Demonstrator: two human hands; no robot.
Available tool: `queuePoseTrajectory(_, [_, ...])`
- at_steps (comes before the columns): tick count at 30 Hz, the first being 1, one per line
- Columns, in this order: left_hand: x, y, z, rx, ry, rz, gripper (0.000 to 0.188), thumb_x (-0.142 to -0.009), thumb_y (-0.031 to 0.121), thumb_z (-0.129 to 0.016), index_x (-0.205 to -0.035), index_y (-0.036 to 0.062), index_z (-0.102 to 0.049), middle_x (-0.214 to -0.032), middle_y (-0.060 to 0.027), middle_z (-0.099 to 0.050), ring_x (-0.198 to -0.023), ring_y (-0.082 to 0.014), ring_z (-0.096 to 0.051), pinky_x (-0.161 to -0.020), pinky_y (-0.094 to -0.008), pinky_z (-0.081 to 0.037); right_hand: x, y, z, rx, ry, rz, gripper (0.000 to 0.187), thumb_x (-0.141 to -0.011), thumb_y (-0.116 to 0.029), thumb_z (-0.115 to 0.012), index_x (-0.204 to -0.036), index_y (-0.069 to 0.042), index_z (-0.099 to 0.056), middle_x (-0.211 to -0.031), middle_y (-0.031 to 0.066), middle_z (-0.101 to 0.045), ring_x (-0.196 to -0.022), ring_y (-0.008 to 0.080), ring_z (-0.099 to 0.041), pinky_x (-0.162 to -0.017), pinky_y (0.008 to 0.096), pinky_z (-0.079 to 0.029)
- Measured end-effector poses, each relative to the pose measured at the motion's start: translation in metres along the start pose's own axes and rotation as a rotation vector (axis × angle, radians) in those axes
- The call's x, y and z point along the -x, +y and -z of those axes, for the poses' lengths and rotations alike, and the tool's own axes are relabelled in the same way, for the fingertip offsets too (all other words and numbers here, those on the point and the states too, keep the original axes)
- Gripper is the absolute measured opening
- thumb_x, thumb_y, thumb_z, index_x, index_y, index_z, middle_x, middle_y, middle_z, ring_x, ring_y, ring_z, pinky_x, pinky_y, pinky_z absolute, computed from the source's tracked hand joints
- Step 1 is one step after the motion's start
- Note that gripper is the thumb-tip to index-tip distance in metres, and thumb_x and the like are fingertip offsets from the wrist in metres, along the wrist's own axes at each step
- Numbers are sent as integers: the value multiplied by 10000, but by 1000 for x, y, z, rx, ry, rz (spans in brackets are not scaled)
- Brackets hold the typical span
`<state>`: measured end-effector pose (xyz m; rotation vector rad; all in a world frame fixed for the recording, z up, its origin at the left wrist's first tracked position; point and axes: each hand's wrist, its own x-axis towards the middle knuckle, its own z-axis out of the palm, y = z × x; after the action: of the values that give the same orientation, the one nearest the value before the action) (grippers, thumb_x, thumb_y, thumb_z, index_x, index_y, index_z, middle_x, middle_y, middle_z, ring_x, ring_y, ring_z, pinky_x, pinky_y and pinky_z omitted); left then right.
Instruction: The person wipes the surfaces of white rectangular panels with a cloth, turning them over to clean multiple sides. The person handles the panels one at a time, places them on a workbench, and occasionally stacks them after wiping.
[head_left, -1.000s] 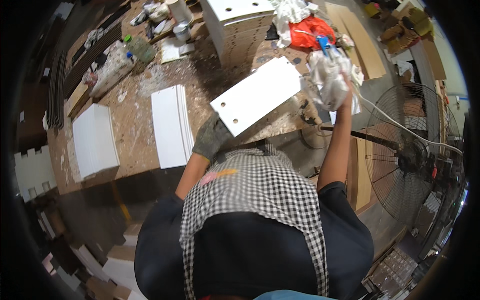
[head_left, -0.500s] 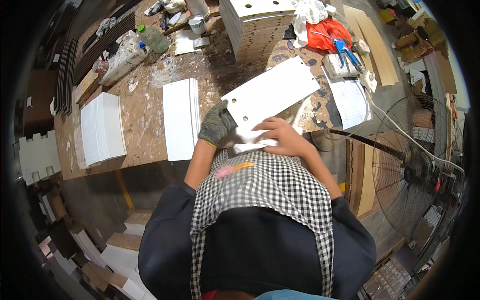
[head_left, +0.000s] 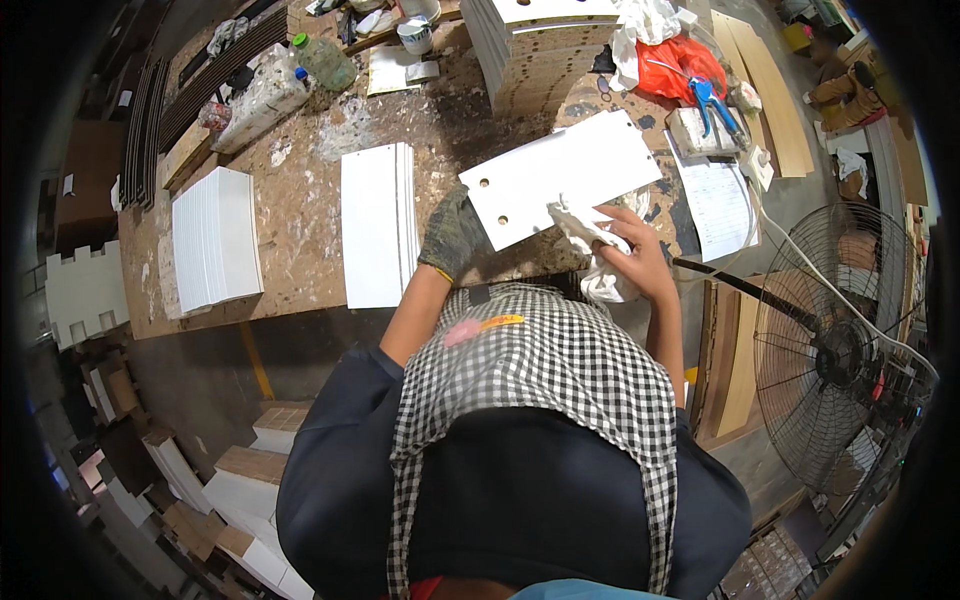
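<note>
Your gloved left hand (head_left: 448, 237) clamps the left end of the drilled white panel (head_left: 560, 172); your bare right hand (head_left: 642, 258) bunches its fingers around a white rag (head_left: 606, 278) overlapping the near edge. Beyond your fingers: a stained workbench (head_left: 300, 195); rightward, a wire-caged fan (head_left: 838, 358).

The fingers of the gloved left hand (head_left: 450, 235) are partly hidden at the white board (head_left: 575, 170), so their exact grip cannot be told, while the bunched white cloth (head_left: 600, 268) masks part of the right hand (head_left: 642, 262) and a patch of the board's near edge. Beyond both hands, the tall stack of drilled boards (head_left: 550, 72) is cut off by the top edge. To the right hand's right, writing on the paper sheet (head_left: 722, 222) is too small to read, and a pale block (head_left: 690, 138) covers its far end.
</note>
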<state>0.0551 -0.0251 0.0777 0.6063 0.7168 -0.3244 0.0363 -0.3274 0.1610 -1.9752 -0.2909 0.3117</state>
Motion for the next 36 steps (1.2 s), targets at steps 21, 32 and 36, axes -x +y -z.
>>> queuePoseTrajectory(21, [-103, -35, 84, -736, -35, -698, 364, -1059, 309, -482, -1327, 76, -557, -1109, -67, -666, -951, -179, -651, -764, -328, -564, -84, -35, -85, 1247, -105, 343, 660, -901, -170, -634, -1491, -394, -440, -1299, 101, -541, -1145, 279, -525, -917, 505, -444])
queuePoseTrajectory(32, [-67, -15, 52, -979, -9, -525, 472, -932, 22, -523, -1404, 4, -514, -1516, -187, -447, -1397, -314, -430, -1187, -385, -329, -87, -27, -98, 1432, -117, 388, 551, -942, -263, -558, -1466, -405, -466, -1289, 59, -516, -1146, 288, -491, -883, 523, -444])
queuePoseTrajectory(36, [-80, -19, 72, -986, -42, -537, 461, -945, 32, -514, -1406, 7, -513, -1524, -178, -440, -1398, -306, -428, -1183, -379, -332, -86, -40, -87, 1258, -185, 358, 616, -912, -159, -589, -1469, -395, -472, -1255, 68, -526, -1112, 251, -504, -886, 478, -445])
